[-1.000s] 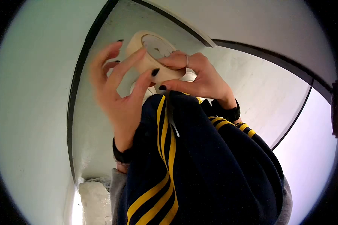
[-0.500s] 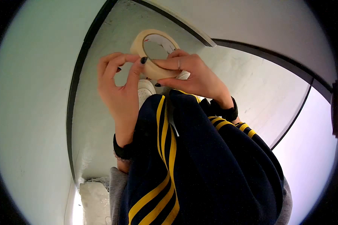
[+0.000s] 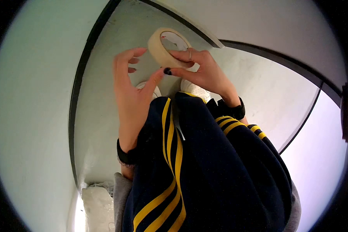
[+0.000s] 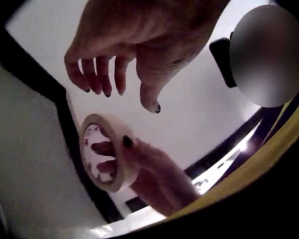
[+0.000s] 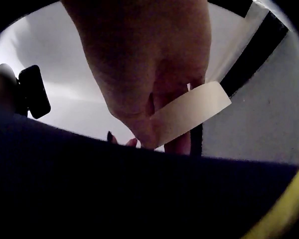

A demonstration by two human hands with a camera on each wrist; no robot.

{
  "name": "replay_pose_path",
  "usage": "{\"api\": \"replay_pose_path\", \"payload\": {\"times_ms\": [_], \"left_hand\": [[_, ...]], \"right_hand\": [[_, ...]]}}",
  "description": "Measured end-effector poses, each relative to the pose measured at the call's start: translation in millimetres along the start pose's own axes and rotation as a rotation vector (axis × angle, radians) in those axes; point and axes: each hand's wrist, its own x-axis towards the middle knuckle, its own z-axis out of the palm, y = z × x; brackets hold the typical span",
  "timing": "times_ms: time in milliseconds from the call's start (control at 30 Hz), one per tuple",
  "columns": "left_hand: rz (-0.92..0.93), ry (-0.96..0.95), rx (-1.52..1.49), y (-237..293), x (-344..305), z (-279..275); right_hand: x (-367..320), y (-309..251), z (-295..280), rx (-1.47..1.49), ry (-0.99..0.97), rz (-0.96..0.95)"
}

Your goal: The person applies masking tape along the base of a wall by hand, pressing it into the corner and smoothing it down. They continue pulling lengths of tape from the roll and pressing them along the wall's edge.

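A roll of cream masking tape [image 3: 157, 47] is tilted in the air above the person's lap, its printed white core showing. My right hand [image 3: 210, 73] grips the roll's near side, fingers through the core and thumb against the outer band. The same hold shows in the right wrist view, where the tape [image 5: 194, 110] slants out past the fingers. To the left of the roll, my left hand [image 3: 130, 94] has its fingers loosely bent and spread from the thumb. In the left wrist view, that hand's fingers are apart from the tape [image 4: 125, 172], with nothing in them.
Dark trousers with yellow stripes [image 3: 228, 174] fill the lower middle. White shoes [image 3: 195, 89] stand on the pale floor [image 3: 100, 131] below the hands. Light walls with black skirting [image 3: 74, 89] close in on both sides. A pale wrapped package [image 3: 98, 208] is at the lower left.
The left fingers pinched at the tape's edge half a second ago; now they have opened away from it. The roll and right hand have shifted slightly right and up.
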Motion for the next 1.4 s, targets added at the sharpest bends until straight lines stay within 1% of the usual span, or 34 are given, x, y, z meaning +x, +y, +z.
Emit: {"api": "replay_pose_path", "payload": {"times_ms": [33, 67, 100, 133, 167, 200, 267, 333, 400, 467, 533, 600, 667, 700, 767, 833, 900, 967, 1000, 1067, 1133, 1300, 1367, 1400], "left_hand": [[0.026, -0.007, 0.096, -3.2, 1.4, 0.2], [0.052, -0.013, 0.194, -5.7, 1.7, 0.2], [0.054, -0.013, 0.195, -10.5, 3.3, -0.6], [0.164, -0.06, 0.306, -14.3, 6.7, -4.4], [0.275, -0.105, 0.419, -17.1, 7.5, -5.7], [0.277, -0.105, 0.422, -16.2, 7.1, -6.6], [0.34, -0.142, 0.606, -15.1, 7.4, -5.8], [0.337, -0.16, 0.612, -15.7, 7.8, -5.9], [0.334, -0.177, 0.609, -18.1, 6.2, -3.3], [0.449, -0.152, 0.563, -29.0, 6.3, -0.9], [0.45, -0.179, 0.529, -31.8, 6.9, -3.8], [0.45, -0.206, 0.495, -32.1, 7.4, -9.1], [0.25, -0.405, 0.333, -25.0, 5.2, -16.9], [0.249, -0.406, 0.333, -23.0, 6.4, -21.9], [0.128, -0.532, 0.134, -19.6, 8.7, -29.7], [0.126, -0.539, 0.116, -17.9, 8.8, -32.1], [0.124, -0.546, 0.095, -18.8, 9.2, -32.9], [0.128, -0.497, -0.001, -23.9, 9.7, -30.3], [0.128, -0.496, -0.005, -24.0, 9.9, -30.7], [0.095, -0.537, 0.015, -21.8, 9.5, -32.7], [0.079, -0.556, -0.001, -18.6, 9.2, -35.6], [0.039, -0.644, 0.019, -21.3, 10.5, -43.3], [0.071, -0.606, -0.131, -26.0, 9.2, -42.1], [0.072, -0.607, -0.133, -24.8, 8.4, -41.0]], "right_hand": [[-1.6, -2.9, -2.0, 0.038, -0.025, 0.046], [-3.4, -4.8, -3.0, 0.036, -0.022, 0.047], [-3.7, -6.0, -3.0, -0.034, -0.07, -0.003], [-1.8, -10.6, -2.6, -0.103, -0.119, -0.051], [-1.6, -11.8, -1.6, -0.101, -0.117, -0.053], [-1.7, -12.7, -0.6, -0.112, -0.124, -0.051], [-1.4, -9.1, -0.2, -0.123, -0.133, -0.043], [-1.6, -2.5, 0.4, -0.201, -0.151, -0.081], [-2.6, -4.8, -0.3, -0.177, -0.156, -0.088], [-3.6, -5.2, -3.2, -0.155, -0.159, -0.09], [-3.9, -9.6, -5.8, -0.132, -0.169, -0.013], [-2.4, -10.9, -8.5, -0.13, -0.176, -0.04], [-4.3, -9.9, -10.1, -0.127, -0.185, -0.067], [-4.2, -8.3, -9.7, -0.09, -0.199, -0.067], [-4.6, -6.3, -9.1, -0.05, -0.209, -0.07], [-5.1, -5.9, -7.7, -0.009, -0.211, -0.132], [-4.8, -5.1, -7.2, 0.007, -0.217, -0.133], [-4.3, -5.8, -8.5, 0.017, -0.226, -0.129], [-3.3, -8.9, -10.8, 0.02, -0.256, -0.095], [-4.4, -10.7, -13.1, 0.019, -0.289, -0.059], [-5.1, -7.9, -11.5, 0.105, -0.311, -0.079], [-4.3, -1.7, -7.5, 0.17, -0.348, -0.079], [-4.1, -2.0, -7.9, 0.191, -0.363, -0.066], [-4.1, -2.8, -8.8, 0.186, -0.368, -0.069]]}}
